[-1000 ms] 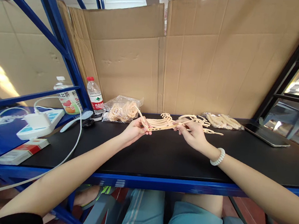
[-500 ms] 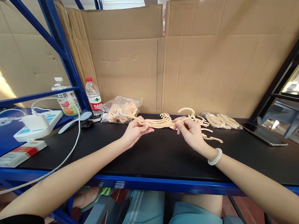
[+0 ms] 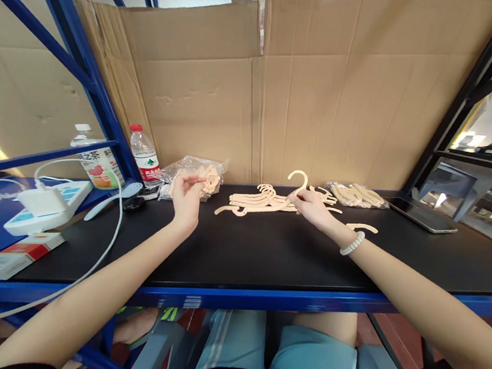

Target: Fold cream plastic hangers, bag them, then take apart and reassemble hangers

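A stack of beige plastic hangers (image 3: 255, 200) lies on the black tabletop (image 3: 265, 252) near the cardboard wall. My right hand (image 3: 314, 209) pinches the neck of the top beige hanger, whose hook (image 3: 299, 177) stands up above the stack. My left hand (image 3: 185, 196) is off the hangers, at the clear plastic bag of beige parts (image 3: 180, 171). Its fingertips are pinched together at the bag's open side; what they hold is too small to make out. A loose curved beige piece (image 3: 363, 227) lies to the right of my right wrist.
A second bag of beige parts (image 3: 354, 194) and a grey tablet (image 3: 424, 216) sit at the back right. On the left are a water bottle (image 3: 144, 154), a drink carton (image 3: 97, 169), a power strip with charger (image 3: 43, 204), a white cable (image 3: 104, 257) and a red-and-white box (image 3: 10, 258). Blue frame posts (image 3: 85, 71) flank the left.
My left hand let go of the hanger's end and moved left to the bag. The hanger came down onto the stack, with my right hand still on its neck.
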A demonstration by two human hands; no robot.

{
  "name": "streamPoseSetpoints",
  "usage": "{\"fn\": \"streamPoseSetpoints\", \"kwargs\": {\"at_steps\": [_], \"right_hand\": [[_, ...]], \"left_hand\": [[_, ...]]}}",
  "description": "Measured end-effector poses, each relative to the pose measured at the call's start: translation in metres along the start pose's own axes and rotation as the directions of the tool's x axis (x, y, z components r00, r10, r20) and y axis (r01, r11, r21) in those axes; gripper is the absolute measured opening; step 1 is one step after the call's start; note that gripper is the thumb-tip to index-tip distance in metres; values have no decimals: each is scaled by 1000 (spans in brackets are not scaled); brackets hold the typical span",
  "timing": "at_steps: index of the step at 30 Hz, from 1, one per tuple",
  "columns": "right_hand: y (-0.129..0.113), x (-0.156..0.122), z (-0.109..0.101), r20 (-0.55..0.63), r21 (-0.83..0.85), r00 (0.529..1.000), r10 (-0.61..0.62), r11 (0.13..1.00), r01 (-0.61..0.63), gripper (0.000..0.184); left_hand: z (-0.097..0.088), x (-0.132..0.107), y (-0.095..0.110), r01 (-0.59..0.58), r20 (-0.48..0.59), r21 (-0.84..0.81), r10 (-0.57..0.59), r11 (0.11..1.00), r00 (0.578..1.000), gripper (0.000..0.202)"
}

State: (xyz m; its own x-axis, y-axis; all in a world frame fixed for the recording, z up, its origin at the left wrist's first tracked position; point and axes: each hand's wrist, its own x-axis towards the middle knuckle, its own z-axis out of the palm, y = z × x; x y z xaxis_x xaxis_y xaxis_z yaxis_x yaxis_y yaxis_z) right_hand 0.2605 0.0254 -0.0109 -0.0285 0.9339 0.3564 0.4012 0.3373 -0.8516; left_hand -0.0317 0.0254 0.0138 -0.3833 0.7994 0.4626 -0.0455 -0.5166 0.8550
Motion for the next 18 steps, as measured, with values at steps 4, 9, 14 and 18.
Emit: {"fn": "streamPoseSetpoints", "kwargs": {"at_steps": [4,9,14,18], "right_hand": [[1,-3,7,89,-17,996,12,1000,-11,19],[4,-6,13,86,-37,996,-19,999,22,22],[5,-9,14,176,-169,984,4,985,26,46],[2,-11,13,242,-231,970,-1,971,58,55]], "left_hand": [[4,-9,-3,-550,570,394,274,736,775,15],[10,-28,-10,-804,911,334,49,492,409,10],[6,-26,-10,-796,919,358,-34,488,392,12],[1,-20,-5,-813,928,363,-97,454,360,13]]}}
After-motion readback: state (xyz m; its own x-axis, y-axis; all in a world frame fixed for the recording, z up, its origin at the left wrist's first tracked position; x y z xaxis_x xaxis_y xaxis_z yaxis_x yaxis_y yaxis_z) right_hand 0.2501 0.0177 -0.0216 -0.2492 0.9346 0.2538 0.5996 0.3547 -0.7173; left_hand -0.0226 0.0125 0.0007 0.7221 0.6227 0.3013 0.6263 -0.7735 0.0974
